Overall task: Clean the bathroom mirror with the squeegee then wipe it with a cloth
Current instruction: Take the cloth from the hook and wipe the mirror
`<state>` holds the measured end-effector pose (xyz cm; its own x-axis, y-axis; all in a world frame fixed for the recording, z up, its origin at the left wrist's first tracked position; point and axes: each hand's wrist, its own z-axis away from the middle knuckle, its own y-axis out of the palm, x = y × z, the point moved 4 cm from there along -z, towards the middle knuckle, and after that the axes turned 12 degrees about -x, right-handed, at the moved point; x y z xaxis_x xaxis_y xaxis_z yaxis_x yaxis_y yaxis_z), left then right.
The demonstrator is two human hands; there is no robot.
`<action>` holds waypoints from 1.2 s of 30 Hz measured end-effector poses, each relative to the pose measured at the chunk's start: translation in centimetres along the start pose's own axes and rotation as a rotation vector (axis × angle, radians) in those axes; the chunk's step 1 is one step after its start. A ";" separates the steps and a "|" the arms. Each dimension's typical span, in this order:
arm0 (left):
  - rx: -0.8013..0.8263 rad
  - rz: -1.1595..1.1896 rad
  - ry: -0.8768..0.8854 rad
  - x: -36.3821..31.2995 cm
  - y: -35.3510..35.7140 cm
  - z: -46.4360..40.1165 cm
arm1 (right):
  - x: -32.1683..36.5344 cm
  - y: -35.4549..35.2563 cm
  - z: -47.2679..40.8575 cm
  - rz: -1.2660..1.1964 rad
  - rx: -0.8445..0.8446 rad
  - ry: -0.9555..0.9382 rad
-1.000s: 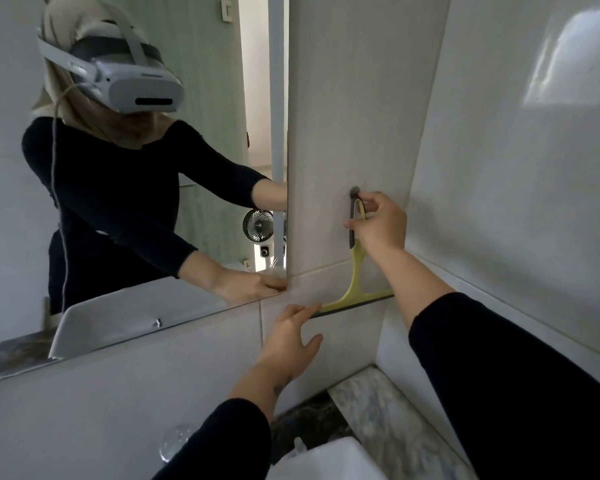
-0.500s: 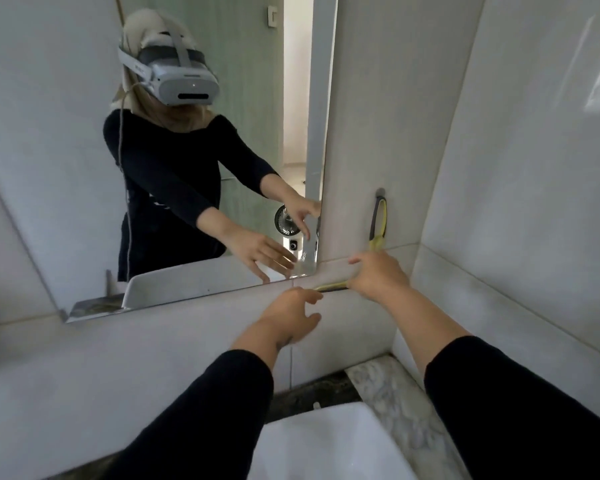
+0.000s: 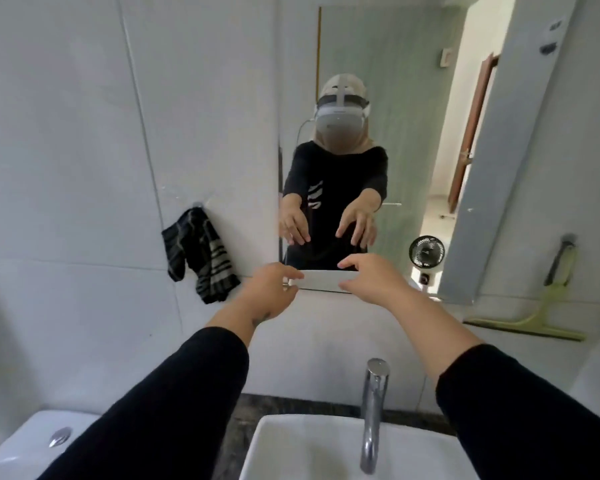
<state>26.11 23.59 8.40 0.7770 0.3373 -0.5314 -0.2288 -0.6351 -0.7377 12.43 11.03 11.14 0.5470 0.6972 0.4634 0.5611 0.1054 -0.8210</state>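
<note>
Head cam: both hands (image 3: pixel 323 284) spread, empty, nr mirror (image 3: pixel 413 98) btm edge; no legible writing.

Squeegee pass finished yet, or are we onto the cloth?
The squeegee hangs on its wall hook right of the mirror, so that pass looks done. Both the left hand and right hand are empty, open near the mirror's lower edge. The striped cloth hangs untouched at left; wiping remains.

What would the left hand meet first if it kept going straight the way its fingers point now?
Most likely the bottom left corner of the mirror. The left hand, open and empty, points forward and slightly right there. The striped cloth hangs off to its left, outside that line. Depth is hard to judge.
</note>
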 end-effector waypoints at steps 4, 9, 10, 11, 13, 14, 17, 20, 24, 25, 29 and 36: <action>-0.283 -0.021 -0.051 5.8 -6.0 0.0 | 8.2 4.1 -1.2 -0.123 0.060 -0.171; -0.564 -0.001 -0.228 12.9 -10.4 -0.1 | 16.1 10.0 -3.2 -0.260 0.053 -0.347; -0.567 0.026 -0.304 14.2 -10.7 -0.4 | 17.4 11.1 -3.8 -0.277 0.035 -0.367; -0.560 0.067 -0.369 15.5 -10.6 -0.8 | 18.4 12.2 -4.4 -0.291 0.008 -0.384; -0.500 0.144 -0.438 17.5 -9.9 -2.0 | 19.8 14.1 -5.3 -0.289 -0.077 -0.389; -0.467 0.178 -0.445 18.1 -9.5 -2.7 | 20.2 14.8 -5.7 -0.269 -0.140 -0.380; -0.412 0.311 -0.442 19.1 -8.0 -4.5 | 20.6 16.6 -6.5 -0.236 -0.345 -0.360; -0.482 0.361 -0.427 20.2 -7.4 -5.5 | 20.6 18.2 -7.7 -0.465 -0.353 -0.349; -0.660 0.340 -0.309 19.4 -8.8 -5.8 | 20.4 17.8 -8.5 -0.562 -0.403 -0.330; -0.697 0.345 -0.288 18.8 -9.5 -5.9 | 20.5 17.3 -8.4 -0.537 -0.431 -0.344; -0.801 0.389 -0.203 15.2 -12.6 -5.9 | 20.8 13.7 -8.1 -0.494 -0.520 -0.390; -0.859 0.315 0.114 4.9 -17.5 -6.7 | 20.0 1.7 -7.5 -0.395 -0.752 -0.493</action>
<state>37.90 31.68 21.50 0.8164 0.0198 -0.5771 0.0392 -0.9990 0.0211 28.97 19.81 21.50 0.0098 0.9448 0.3276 0.9907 0.0352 -0.1314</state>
